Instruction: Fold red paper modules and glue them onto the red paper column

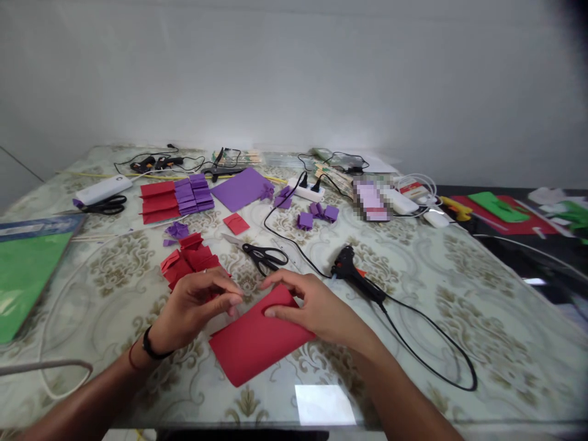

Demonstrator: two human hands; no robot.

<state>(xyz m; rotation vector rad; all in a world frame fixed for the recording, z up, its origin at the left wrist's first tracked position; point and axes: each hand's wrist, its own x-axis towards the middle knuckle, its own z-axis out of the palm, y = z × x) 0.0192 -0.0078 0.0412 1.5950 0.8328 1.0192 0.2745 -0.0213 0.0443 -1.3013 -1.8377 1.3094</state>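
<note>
My right hand grips a folded red paper sheet, with the thumb on its upper face and fingers behind its far edge. My left hand hovers at the sheet's upper left, its thumb and fingertips drawn together in a pinch; anything between them is too small to make out. Just behind the left hand lies a pile of folded red paper pieces. Black-handled scissors rest on the patterned table beyond both hands. To the right of my right hand is a black glue gun with its cord looping forward.
Red folded strips and purple folded strips lie at back left, beside a purple sheet. Behind are a white power strip and a blurred-out phone. A green sheet pack is at left.
</note>
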